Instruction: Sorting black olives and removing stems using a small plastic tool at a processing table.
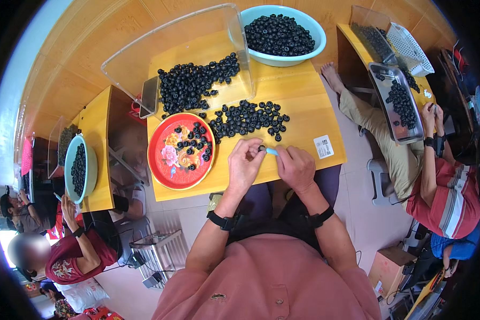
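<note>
Left fingers (pixel 252 144) pinch a black piece (pixel 262 148), right fingers (pixel 286 154) a blue stick (pixel 271 152).

In the lower left we see a metal rack (pixel 156 249); at right, a grey stool (pixel 378 184) and a co-worker (pixel 444 200) in a striped shirt; upper right, a white perforated basket (pixel 410 49); lower right, a cardboard box (pixel 388 266).

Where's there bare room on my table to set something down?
Bare tabletop lies between the turquoise basin, loose black rings and white label; a smaller patch between the red tray and your left hand. Crowded: inside the clear bin and before it.
</note>
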### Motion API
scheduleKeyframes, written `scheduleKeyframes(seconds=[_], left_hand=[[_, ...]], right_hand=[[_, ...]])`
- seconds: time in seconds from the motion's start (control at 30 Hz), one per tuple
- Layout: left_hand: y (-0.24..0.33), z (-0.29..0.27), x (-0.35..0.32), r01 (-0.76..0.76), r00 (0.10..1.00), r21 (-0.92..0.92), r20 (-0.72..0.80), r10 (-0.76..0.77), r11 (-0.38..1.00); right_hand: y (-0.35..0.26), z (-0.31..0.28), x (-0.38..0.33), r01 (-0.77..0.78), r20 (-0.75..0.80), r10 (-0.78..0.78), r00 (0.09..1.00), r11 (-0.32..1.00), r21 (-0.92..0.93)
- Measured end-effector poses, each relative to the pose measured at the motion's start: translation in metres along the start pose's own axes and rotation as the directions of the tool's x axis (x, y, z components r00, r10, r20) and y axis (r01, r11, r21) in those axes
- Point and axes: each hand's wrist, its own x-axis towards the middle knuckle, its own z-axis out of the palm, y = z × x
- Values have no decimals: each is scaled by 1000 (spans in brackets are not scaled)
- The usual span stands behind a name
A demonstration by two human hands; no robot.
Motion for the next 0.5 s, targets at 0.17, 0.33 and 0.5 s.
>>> scheduleKeyframes(seconds=[0.17, 0.33, 0.5], left_hand=[[-1, 1, -1, 11, 1000, -9, 9, -11, 1000], [-10, -1, -4, 119, 993, -239, 25, -117, 964], [-8, -2, -5, 112, 993, -272, -15, -120, 956]], right_hand=[[0, -1, 0, -2, -3, 3, 1000, 1000, 4], [-2, -1, 2, -42, 10, 42, 999, 999, -9], [-1, 1, 4, -61, 6, 61, 998, 998, -3]])
